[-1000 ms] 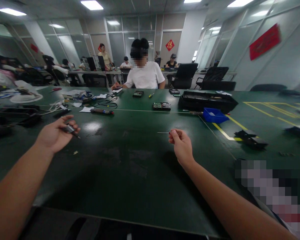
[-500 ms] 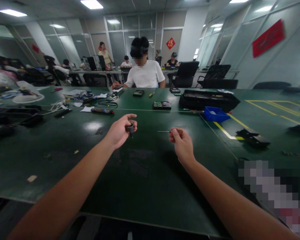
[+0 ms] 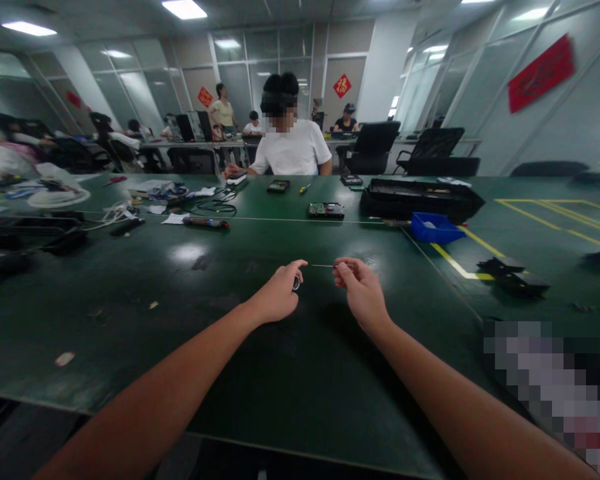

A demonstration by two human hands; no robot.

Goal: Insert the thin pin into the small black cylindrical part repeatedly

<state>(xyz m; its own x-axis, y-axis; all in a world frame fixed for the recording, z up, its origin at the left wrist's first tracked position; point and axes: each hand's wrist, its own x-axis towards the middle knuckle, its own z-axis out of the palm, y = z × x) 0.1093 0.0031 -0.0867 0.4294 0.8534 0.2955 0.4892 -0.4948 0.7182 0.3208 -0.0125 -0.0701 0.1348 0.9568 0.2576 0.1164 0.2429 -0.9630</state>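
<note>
My left hand (image 3: 279, 295) is closed around a small dark ring-shaped piece (image 3: 296, 283), mostly hidden by the fingers. Its index finger stretches out to the right, close to the tip of a thin screwdriver (image 3: 323, 266); whether they touch I cannot tell. My right hand (image 3: 363, 287) pinches the screwdriver by its red handle end, the shaft pointing left and roughly level. Both hands are over the green table (image 3: 280, 387).
Circuit-board drives (image 3: 326, 211), a blue tray (image 3: 435, 229) and a long black housing (image 3: 420, 200) lie beyond my hands. A multi-bit tool (image 3: 207, 223) and cables (image 3: 220, 200) are at the left. A person in white (image 3: 293, 147) sits opposite.
My left hand has moved right and slightly down with the ring-shaped piece, turning it and coming close to the screwdriver tip. My right hand has barely shifted.
</note>
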